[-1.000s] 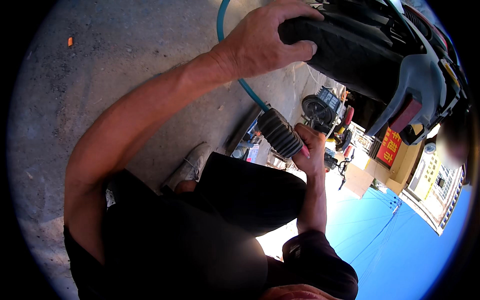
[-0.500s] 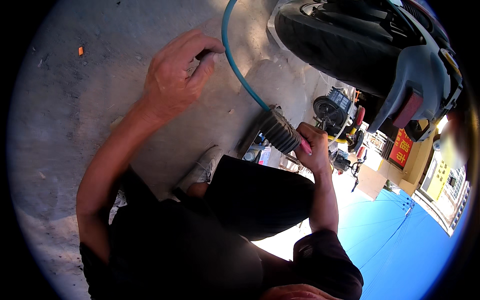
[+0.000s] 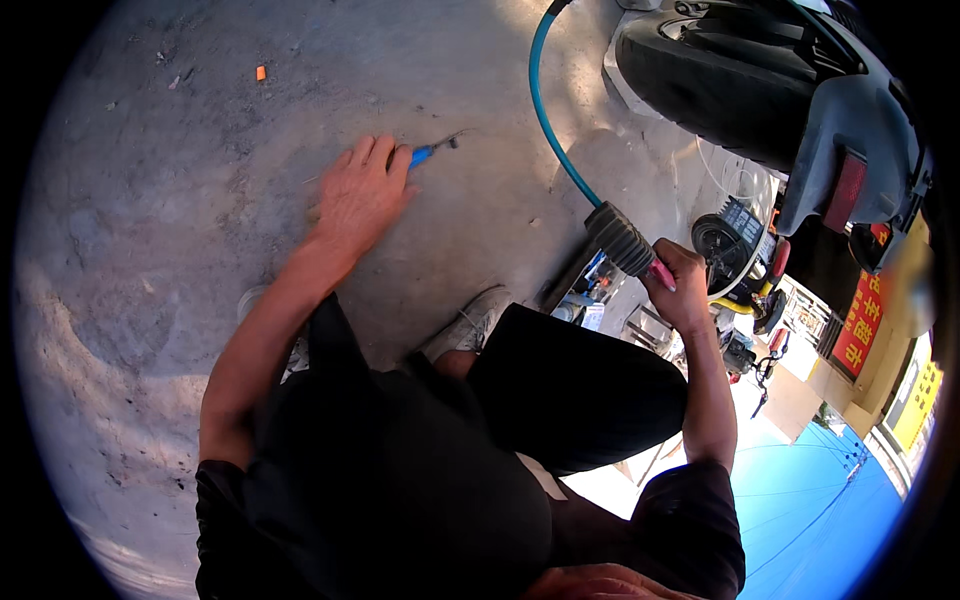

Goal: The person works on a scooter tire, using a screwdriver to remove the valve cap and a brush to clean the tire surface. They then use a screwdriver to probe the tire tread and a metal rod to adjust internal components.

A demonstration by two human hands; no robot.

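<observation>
Low over the dusty ground, my left hand (image 3: 365, 195) curls its fingers over a blue-handled tool (image 3: 421, 156). Only the blue end and a thin dark part beyond it show; the rest lies under my fingers, and the hand is slightly blurred. My right hand (image 3: 682, 285) is closed on a pinkish-red piece (image 3: 660, 273) at the end of a black ribbed rubber sleeve (image 3: 620, 238). A teal hose (image 3: 545, 105) curves up out of the sleeve toward the upper edge. What my right palm covers is hidden.
A motorcycle rear wheel (image 3: 715, 90) and grey tail with a red reflector (image 3: 845, 190) stand at the upper right. An orange scrap (image 3: 261, 73) lies on the ground. Behind my right arm are a pale hose (image 3: 757, 245), parked vehicles and red and yellow signs (image 3: 862, 325).
My left hand has gone from hanging near the teal hose to curling over the blue-handled tool. My right hand keeps its grip. The whole view has shifted.
</observation>
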